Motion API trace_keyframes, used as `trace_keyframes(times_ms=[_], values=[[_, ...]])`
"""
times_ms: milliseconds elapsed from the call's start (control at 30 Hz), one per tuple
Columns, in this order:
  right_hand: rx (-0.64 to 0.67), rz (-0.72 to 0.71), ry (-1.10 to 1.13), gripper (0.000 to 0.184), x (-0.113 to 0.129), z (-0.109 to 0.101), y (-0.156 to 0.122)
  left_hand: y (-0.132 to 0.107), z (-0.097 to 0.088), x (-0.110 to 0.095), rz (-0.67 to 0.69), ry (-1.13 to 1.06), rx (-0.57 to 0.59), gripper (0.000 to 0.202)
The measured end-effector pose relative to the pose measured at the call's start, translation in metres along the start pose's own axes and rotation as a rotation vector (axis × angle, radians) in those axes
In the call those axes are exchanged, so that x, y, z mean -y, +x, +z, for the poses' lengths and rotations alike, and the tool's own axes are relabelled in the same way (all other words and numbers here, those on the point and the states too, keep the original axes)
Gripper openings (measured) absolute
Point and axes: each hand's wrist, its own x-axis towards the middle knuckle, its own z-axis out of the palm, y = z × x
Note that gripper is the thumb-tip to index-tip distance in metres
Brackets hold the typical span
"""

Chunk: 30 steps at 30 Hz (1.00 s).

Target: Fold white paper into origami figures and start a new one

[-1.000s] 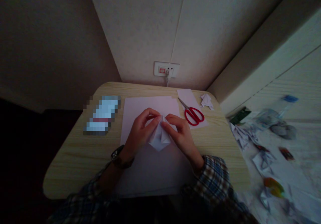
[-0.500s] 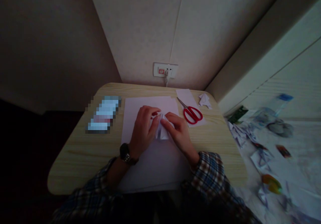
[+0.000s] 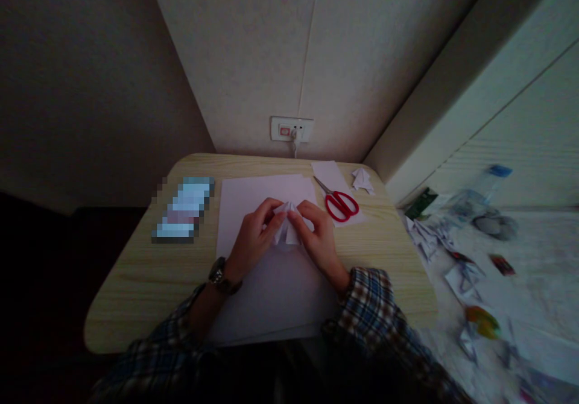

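A small piece of folded white paper (image 3: 286, 230) is held between both hands, its narrow tip pointing away from me. My left hand (image 3: 254, 235), with a dark watch at the wrist, pinches its left side between thumb and fingers. On the right side, my right hand (image 3: 318, 235) grips it with the thumb on top and the fingers curled behind. Beneath the hands lies a stack of white paper sheets (image 3: 266, 298). Red-handled scissors (image 3: 342, 206) rest right of my right hand, on a narrower white paper strip (image 3: 326, 167).
The light wooden table (image 3: 136, 295) stands against the wall. A phone (image 3: 184, 208) with a blurred-out screen lies at its left. A folded paper figure (image 3: 362, 180) sits at the back right. Below a wall socket (image 3: 292, 129) hangs a cable. Folded papers (image 3: 423, 238) and a bottle (image 3: 479, 190) lie beyond the right edge.
My left fingers have come down from above the folded paper's tip and now pinch its left side. Its lower flaps look more spread. The whole view has shifted slightly.
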Motion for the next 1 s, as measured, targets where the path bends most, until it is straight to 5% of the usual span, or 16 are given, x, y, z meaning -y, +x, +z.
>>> trace_keyframes(times_ms=[467, 767, 1000], values=[[0.066, -0.035, 0.001, 0.036, -0.0058, 0.0032, -0.0005, -0.0040, -0.0033, 0.0009, -0.012, 0.075, -0.060, 0.041], [-0.079, -0.010, 0.020, 0.024, -0.0034, 0.0007, -0.0018, -0.0012, -0.0047, -0.0029, -0.018, -0.014, 0.116, 0.043], [-0.210, 0.036, -0.005, 0.027, -0.0076, 0.0004, -0.0031, 0.0048, -0.0064, 0.0027, -0.205, -0.187, 0.126, 0.027]])
